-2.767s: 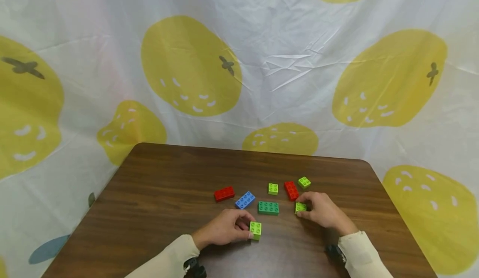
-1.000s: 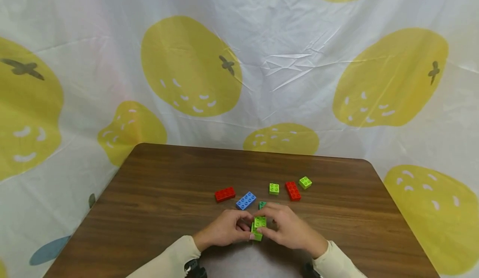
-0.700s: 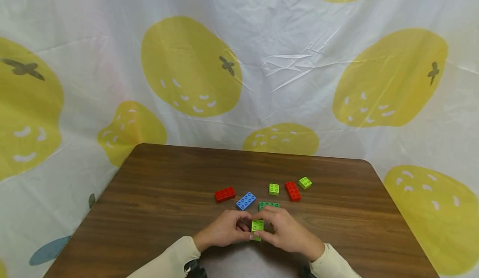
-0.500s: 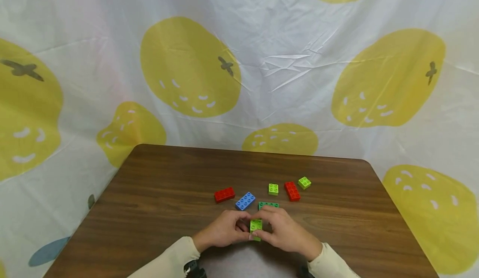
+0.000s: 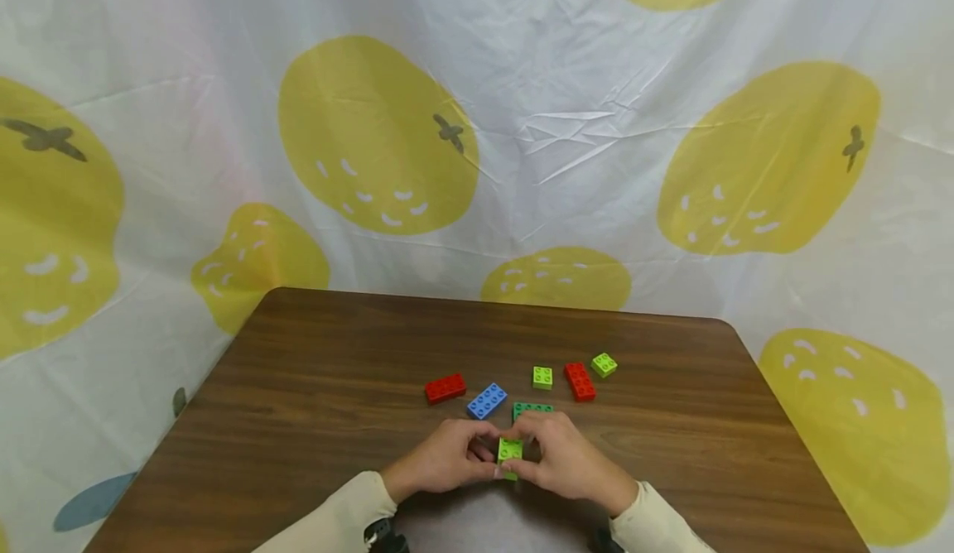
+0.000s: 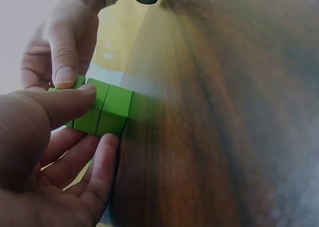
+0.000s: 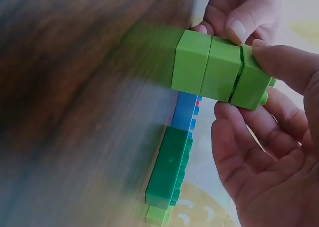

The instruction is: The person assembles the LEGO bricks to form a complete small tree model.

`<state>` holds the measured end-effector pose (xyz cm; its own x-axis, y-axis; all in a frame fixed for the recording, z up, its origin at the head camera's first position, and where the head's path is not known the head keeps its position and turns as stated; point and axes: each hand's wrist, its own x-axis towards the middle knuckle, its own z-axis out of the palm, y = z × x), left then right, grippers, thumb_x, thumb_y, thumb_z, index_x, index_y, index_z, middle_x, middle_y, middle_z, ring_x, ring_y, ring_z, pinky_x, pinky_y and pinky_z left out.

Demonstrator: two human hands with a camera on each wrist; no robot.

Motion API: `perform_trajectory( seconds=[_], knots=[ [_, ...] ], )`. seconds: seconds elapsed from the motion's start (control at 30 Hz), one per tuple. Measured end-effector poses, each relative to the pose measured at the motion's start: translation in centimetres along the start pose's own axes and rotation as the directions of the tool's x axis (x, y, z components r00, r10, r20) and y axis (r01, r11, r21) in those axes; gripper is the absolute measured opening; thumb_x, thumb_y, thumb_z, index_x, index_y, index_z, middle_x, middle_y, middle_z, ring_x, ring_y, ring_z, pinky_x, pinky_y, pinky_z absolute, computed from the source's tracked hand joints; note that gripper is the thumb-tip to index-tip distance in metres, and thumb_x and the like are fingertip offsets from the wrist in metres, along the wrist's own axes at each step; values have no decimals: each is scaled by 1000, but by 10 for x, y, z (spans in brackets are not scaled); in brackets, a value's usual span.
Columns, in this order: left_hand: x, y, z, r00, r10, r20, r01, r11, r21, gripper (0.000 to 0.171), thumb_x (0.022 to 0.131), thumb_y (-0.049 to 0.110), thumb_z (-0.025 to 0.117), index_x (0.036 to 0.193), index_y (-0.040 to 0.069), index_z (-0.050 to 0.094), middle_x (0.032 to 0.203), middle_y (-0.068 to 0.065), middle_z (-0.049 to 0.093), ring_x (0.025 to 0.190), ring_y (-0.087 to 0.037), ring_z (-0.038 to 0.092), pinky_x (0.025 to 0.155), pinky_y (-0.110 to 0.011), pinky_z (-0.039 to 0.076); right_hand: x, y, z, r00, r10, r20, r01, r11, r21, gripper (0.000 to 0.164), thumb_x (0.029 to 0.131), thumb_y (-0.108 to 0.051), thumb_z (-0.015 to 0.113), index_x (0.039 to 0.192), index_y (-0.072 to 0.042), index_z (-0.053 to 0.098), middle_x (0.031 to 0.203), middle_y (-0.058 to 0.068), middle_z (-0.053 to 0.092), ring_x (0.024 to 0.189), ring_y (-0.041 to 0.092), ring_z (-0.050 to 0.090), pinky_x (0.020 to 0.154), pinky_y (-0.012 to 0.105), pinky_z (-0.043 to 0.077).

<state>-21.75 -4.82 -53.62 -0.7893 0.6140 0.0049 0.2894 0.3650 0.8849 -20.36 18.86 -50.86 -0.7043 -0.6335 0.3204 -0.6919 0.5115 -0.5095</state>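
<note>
Head view: the lime-green brick stack (image 5: 510,453) stands on the tabletop (image 5: 313,387) directly between the two hands. The left hand (image 5: 447,462) pinches it from its left side and the right hand (image 5: 570,464) from its right, the fingers of both curled in and meeting at the stack, so neither hand is nearer than the other. Just beyond the fingertips lies a dark green brick (image 5: 532,410), partly hidden by the right hand. Farther out, well apart from the fingers, lie a blue brick (image 5: 487,401), a red brick (image 5: 445,388), a small lime brick (image 5: 542,377), a second red brick (image 5: 579,381) and another small lime brick (image 5: 604,364).

Left wrist view: the stack (image 6: 107,109) shows as square blocks seated one on another, its long axis running straight up from the tabletop (image 6: 224,137). The left thumb (image 6: 55,105) presses the near face toward its top, with the other fingers (image 6: 99,172) curled beneath; the fingers (image 6: 65,62) of the right hand close on the far side of the top block.

Right wrist view: here the stack (image 7: 219,75) reads as three lime blocks, and the top one sits slightly askew, with a thin gap showing at its seam. The right thumb (image 7: 284,60) and fingers (image 7: 249,142) hold narrowly around that top block, and the left fingers (image 7: 239,23) grip the blocks below. The plastic is glossy and studded. Past the fingers lie the dark green brick (image 7: 169,170) and the blue brick (image 7: 187,112).
</note>
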Motion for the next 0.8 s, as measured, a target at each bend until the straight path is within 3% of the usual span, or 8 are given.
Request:
perform_trajectory(
  seconds=[0.23,0.57,0.8],
  knots=[
    [-1,0,0,1000,-4,1,4,1000,-16,36,87,16,88,120,7,74,113,-9,77,87,-4,74,74,-18,59,1,0,1,999,48,6,-47,999,-14,23,86,-29,91,102,-19,78,85,-13,69,73,10,59,66,18,45],
    [-2,0,2,1000,-8,-11,8,999,-50,34,89,17,87,120,10,74,117,-6,77,89,-3,75,74,-19,59,1,-1,-2,986,144,80,-145,989,9,27,86,-39,90,100,-21,75,81,-14,69,69,4,62,61,18,47],
    [-2,0,1,1000,-5,-13,4,996,-86,33,89,15,86,119,11,74,119,-7,76,91,-6,76,75,-20,60,0,0,-2,985,149,85,-151,988,11,28,87,-41,88,102,-21,76,79,-14,67,65,-2,55,57,18,46]
  ],
)
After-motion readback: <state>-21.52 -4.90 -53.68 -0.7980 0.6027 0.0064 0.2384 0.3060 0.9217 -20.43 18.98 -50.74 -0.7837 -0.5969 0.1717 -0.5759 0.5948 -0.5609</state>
